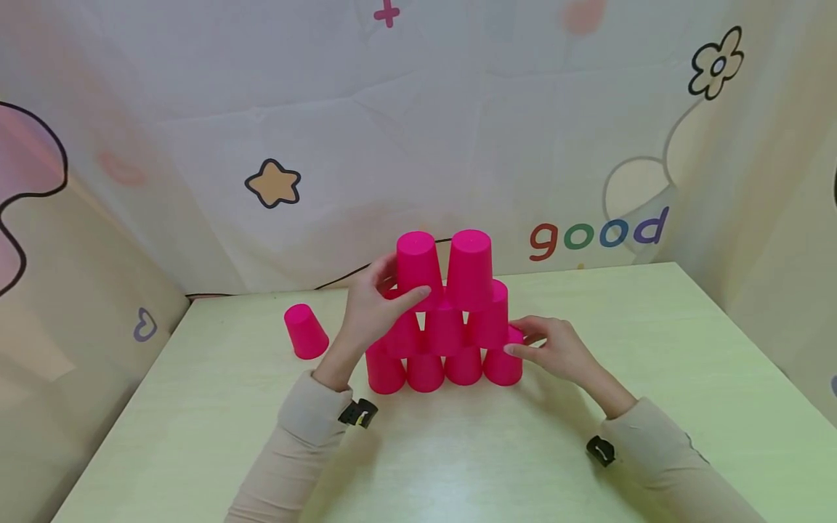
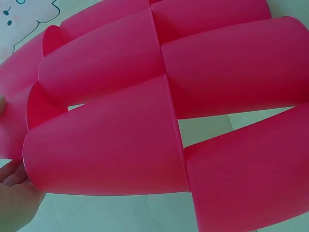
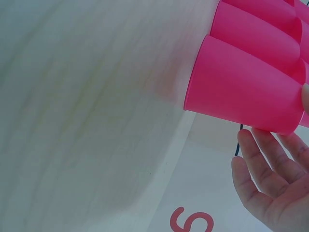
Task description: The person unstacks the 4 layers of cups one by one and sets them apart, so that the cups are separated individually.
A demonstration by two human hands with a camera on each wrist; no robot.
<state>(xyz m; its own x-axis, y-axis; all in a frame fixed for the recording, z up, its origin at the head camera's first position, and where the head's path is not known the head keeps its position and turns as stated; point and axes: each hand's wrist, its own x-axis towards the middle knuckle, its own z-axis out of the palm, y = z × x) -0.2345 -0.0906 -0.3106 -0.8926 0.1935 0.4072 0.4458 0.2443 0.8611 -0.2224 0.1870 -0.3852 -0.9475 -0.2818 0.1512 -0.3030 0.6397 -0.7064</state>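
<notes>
Bright pink cups stand upside down in a stepped stack. Several form the bottom row, three the middle row and two the top. My left hand point(image 1: 369, 309) holds the top-left cup point(image 1: 418, 265), its thumb across the front and the other fingers around the left side, partly hidden. The other top cup point(image 1: 469, 269) stands beside it. Low on the right, my right hand point(image 1: 556, 352) has thumb and fingers about the upper part of the end cup point(image 1: 502, 369) of the bottom row. In the right wrist view, fingertips point(image 3: 245, 137) lie right at that cup's side.
A single pink cup point(image 1: 306, 333) stands upside down on the table point(image 1: 209, 407), left of the stack. Behind the table hangs a pale printed cloth point(image 1: 418, 160) with a star, a flower and the word "good". Small black devices point(image 1: 358, 412) sit at both wrists.
</notes>
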